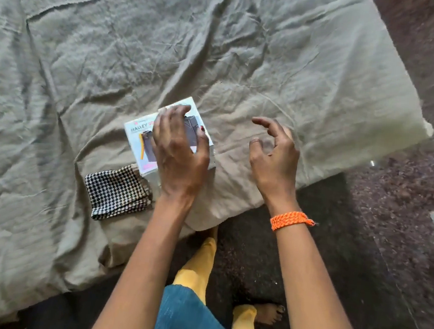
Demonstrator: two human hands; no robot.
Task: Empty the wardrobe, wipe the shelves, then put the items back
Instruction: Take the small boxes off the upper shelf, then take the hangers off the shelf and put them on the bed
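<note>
While the left hand (178,148) clasps the white box (143,140) on the bed (276,50) and the right hand (274,154) hovers empty at three o'clock, the box may tip off the soft, creased sheet.

bed (223,44), wrinkled grey-green sheet | white box (140,136) | checked cloth (116,192)

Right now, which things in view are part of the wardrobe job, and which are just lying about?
Job:
- white product box on the bed, left hand gripping it
- houndstooth cloth beside the box
- right hand, fingers loosely curled, holding nothing

Lying about:
- wrinkled bedsheet
- dark speckled floor
- orange wristband
</note>
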